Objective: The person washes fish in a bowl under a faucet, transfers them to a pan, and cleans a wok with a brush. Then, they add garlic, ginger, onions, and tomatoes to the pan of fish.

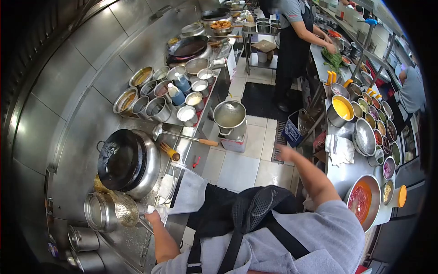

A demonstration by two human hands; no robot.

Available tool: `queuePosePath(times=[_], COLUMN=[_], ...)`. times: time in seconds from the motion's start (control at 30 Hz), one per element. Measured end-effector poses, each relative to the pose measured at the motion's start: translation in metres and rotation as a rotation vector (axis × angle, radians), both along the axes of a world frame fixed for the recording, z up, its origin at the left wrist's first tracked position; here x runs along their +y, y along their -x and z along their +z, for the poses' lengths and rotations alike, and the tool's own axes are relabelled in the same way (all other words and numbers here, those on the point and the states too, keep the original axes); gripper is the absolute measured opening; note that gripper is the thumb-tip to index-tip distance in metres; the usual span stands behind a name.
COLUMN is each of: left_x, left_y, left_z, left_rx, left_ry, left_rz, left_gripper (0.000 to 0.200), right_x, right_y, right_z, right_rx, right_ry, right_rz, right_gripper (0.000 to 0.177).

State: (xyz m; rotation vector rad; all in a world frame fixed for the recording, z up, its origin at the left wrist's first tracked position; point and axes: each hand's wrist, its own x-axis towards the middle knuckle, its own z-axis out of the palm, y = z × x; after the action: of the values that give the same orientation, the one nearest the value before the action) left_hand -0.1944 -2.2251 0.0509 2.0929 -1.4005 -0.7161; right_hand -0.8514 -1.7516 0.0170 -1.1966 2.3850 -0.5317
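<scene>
My left hand is closed at the front edge of the stove, with something white at its fingertips. What it grips I cannot make out. Close beside it lies a perforated skimmer, its handle running past the hand. Just beyond stands a black wok on a round steel burner ring. A clear plastic bin hangs at the stove edge near my left forearm. My right hand, smeared by motion, reaches over the aisle toward the right-hand counter, nearest a white cloth there.
A ladle and a brush lie past the wok, before several sauce pots. A big stockpot stands in the aisle. On the right counter are a bowl of red sauce and ingredient tins. A co-worker handles leafy greens.
</scene>
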Motion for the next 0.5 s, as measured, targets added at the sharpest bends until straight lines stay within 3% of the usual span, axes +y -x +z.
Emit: queuePosePath(times=[0.07, 0.1, 0.17, 0.2, 0.3, 0.33, 0.37, 0.4, 0.47, 0.5], left_x=[0.003, 0.011, 0.018, 0.02, 0.019, 0.015, 0.009, 0.001, -0.002, -0.006], left_y=[0.004, 0.015, 0.024, 0.027, 0.021, 0.021, 0.012, -0.004, -0.014, -0.025], left_z=[-0.003, 0.01, 0.011, 0.012, -0.006, -0.012, -0.024, -0.041, -0.053, -0.071], left_rx=[0.248, 0.118, 0.191, 0.269, 0.18, 0.103, 0.116, 0.176, 0.32, 0.316], left_ry=[-0.082, -0.115, -0.131, -0.137, -0.049, 0.013, 0.015, 0.038, 0.127, 0.157], left_rz=[0.087, 0.071, 0.08, 0.102, 0.093, 0.114, 0.101, 0.085, 0.038, 0.06], left_gripper=[0.078, 0.081, 0.082, 0.083, 0.087, 0.088, 0.088, 0.092, 0.096, 0.092], right_x=[-0.069, -0.102, -0.156, -0.177, -0.202, -0.205, -0.206, -0.198, -0.165, -0.128], right_y=[0.012, 0.019, 0.012, 0.012, -0.008, -0.014, -0.008, -0.011, -0.003, -0.018], right_z=[0.105, 0.144, 0.234, 0.262, 0.318, 0.325, 0.289, 0.273, 0.144, 0.128], right_rx=[-0.23, -0.325, -0.177, -0.183, -0.135, -0.121, -0.013, -0.005, -0.034, -0.135], right_ry=[0.008, 0.102, 0.253, 0.326, 0.32, 0.293, 0.351, 0.141, 0.128, -0.105], right_rz=[0.01, 0.007, 0.048, 0.07, 0.106, 0.114, 0.179, 0.179, 0.176, 0.161], right_gripper=[0.082, 0.082, 0.08, 0.078, 0.077, 0.078, 0.08, 0.088, 0.08, 0.079])
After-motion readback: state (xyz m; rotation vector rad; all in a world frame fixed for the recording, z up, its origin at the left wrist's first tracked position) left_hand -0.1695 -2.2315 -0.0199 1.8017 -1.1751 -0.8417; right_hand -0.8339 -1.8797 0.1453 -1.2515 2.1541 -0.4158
